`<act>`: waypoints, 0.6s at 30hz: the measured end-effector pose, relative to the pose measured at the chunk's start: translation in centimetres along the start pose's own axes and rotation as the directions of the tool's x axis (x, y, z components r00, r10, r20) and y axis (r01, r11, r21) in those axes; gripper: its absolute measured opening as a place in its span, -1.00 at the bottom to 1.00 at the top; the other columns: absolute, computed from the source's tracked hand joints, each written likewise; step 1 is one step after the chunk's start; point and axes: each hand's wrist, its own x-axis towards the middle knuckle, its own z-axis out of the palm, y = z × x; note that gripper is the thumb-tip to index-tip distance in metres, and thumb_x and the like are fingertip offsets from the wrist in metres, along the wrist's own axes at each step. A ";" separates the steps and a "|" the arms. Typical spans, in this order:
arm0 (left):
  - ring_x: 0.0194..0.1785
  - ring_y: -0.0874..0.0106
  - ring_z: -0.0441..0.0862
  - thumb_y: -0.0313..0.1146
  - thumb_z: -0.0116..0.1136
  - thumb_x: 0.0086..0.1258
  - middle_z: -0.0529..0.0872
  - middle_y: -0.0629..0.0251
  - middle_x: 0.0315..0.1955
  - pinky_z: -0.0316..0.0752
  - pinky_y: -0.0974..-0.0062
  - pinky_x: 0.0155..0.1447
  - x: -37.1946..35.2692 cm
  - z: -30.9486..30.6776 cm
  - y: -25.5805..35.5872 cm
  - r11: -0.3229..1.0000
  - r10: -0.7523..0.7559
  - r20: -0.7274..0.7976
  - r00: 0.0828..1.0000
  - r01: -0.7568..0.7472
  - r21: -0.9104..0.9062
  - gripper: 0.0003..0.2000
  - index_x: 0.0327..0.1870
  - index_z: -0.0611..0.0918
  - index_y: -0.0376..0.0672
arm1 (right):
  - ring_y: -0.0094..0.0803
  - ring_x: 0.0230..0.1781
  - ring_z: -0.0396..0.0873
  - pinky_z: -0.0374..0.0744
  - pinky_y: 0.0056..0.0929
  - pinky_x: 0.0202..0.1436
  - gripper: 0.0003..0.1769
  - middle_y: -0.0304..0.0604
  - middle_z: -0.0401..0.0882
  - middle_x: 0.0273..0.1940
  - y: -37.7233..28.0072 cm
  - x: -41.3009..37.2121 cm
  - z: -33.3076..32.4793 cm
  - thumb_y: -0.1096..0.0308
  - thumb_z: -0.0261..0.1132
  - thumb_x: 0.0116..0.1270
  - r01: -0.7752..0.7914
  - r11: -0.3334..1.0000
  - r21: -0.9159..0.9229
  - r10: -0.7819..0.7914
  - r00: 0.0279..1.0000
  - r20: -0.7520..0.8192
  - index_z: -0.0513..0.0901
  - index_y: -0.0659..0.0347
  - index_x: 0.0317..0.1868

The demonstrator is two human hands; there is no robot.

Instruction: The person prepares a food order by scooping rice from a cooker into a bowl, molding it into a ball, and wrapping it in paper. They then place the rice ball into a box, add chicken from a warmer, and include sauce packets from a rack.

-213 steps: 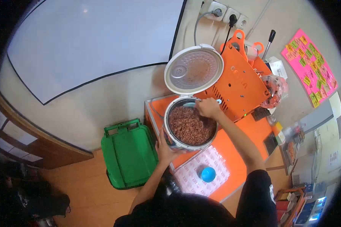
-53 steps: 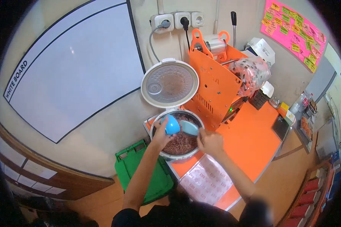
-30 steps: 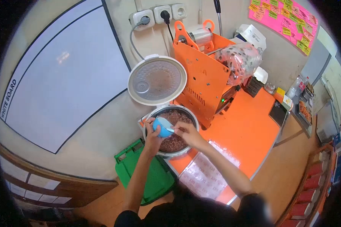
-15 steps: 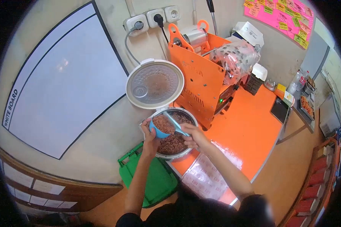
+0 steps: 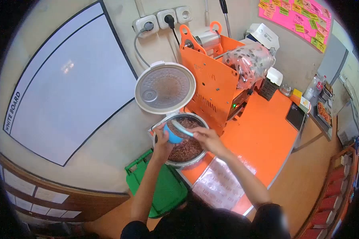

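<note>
My left hand is curled around the blue bowl, just over the cooker pot beneath my fingers. My right hand grips the paddle, now laid flat across the bowl's top rather than scooping.

Over the rice cooker's pot, filled with reddish-brown rice, the left grip is wrapped around a blue cup. The right grip pinches a pale blue paddle laid across the cup's mouth. The cooker's lid stands swung up behind, just beside an orange machine on the orange tabletop; a patterned sheet lies on the tabletop near the pot, a green bin stands on the floor below, and a whiteboard hangs on the wall.
</note>
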 end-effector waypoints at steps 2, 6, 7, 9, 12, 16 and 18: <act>0.37 0.29 0.32 0.00 0.07 0.45 0.39 0.09 0.28 0.37 0.13 0.35 0.0 -0.4 0.3 0.986 -0.016 0.092 0.996 0.030 -0.163 -0.38 0.35 0.19 -0.18 | -0.69 -0.71 0.13 0.09 -0.62 -0.66 -0.79 -0.47 0.24 -0.63 -1.7 0.4 -2.2 0.22 0.12 0.50 -0.315 0.919 0.239 0.318 0.948 0.028 0.59 -0.02 0.04; 0.36 0.24 0.35 0.13 -0.02 0.45 0.39 0.21 0.31 0.34 0.07 0.30 0.0 -0.9 -0.2 0.773 -0.175 0.246 0.953 0.288 -0.565 -0.36 0.40 0.24 -0.09 | -0.74 -0.78 -0.05 -0.08 -0.62 -0.75 -0.83 -0.52 0.06 -0.67 -0.7 2.6 -3.6 0.12 0.07 0.51 -0.514 0.774 0.368 0.406 0.851 0.334 0.49 -0.07 -0.02; 0.31 0.26 0.38 0.10 0.00 0.45 0.41 0.27 0.27 0.40 0.10 0.19 -0.2 -1.0 -0.3 0.787 -0.181 0.252 0.951 0.293 -0.543 -0.40 0.40 0.25 0.01 | -0.75 -0.79 -0.07 -0.10 -0.62 -0.76 -0.84 -0.52 0.06 -0.67 -0.6 3.1 -3.4 0.12 0.07 0.51 -0.563 0.741 0.366 0.394 0.806 0.441 0.49 -0.08 -0.03; 0.28 0.29 0.41 0.08 0.01 0.45 0.42 0.33 0.24 0.47 0.12 0.08 -0.3 -1.3 -0.4 0.809 -0.199 0.227 0.953 0.291 -0.512 -0.44 0.39 0.27 0.10 | -0.51 -0.52 0.35 0.32 -0.53 -0.45 -0.79 -0.31 0.44 -0.47 -0.3 3.5 -3.0 0.24 0.15 0.46 -0.374 0.891 0.256 0.272 0.893 0.359 0.59 0.10 -0.02; 0.30 0.27 0.39 0.08 0.01 0.46 0.38 0.33 0.27 0.48 0.11 0.09 -0.6 -2.1 -1.1 0.842 -0.210 0.166 0.964 0.264 -0.470 -0.46 0.35 0.25 0.08 | -0.30 0.06 0.56 0.44 -0.37 0.19 -0.76 -0.12 0.70 -0.05 0.7 2.6 -0.1 0.39 0.21 0.39 0.188 0.960 -0.208 -0.145 0.968 0.206 0.66 0.29 0.00; 0.30 0.23 0.37 0.03 0.04 0.47 0.36 0.32 0.26 0.47 0.06 0.18 -0.6 -1.6 -0.2 0.906 -0.187 0.133 0.973 0.223 -0.361 -0.50 0.29 0.20 0.10 | -0.42 -0.15 0.51 0.42 -0.43 -0.06 -0.75 -0.16 0.62 -0.20 0.3 2.0 0.4 0.34 0.21 0.41 0.059 0.987 -0.147 -0.029 0.979 0.201 0.65 0.22 0.02; 0.32 0.22 0.35 -0.02 0.09 0.46 0.34 0.31 0.26 0.44 0.02 0.24 -0.7 -1.1 0.3 0.911 -0.156 0.101 0.983 0.183 -0.370 -0.50 0.27 0.17 0.10 | -0.62 -0.51 0.29 0.24 -0.58 -0.46 -0.73 -0.33 0.42 -0.47 -0.5 1.9 -0.5 0.27 0.19 0.45 -0.173 0.984 0.041 0.165 0.975 0.146 0.64 0.09 0.08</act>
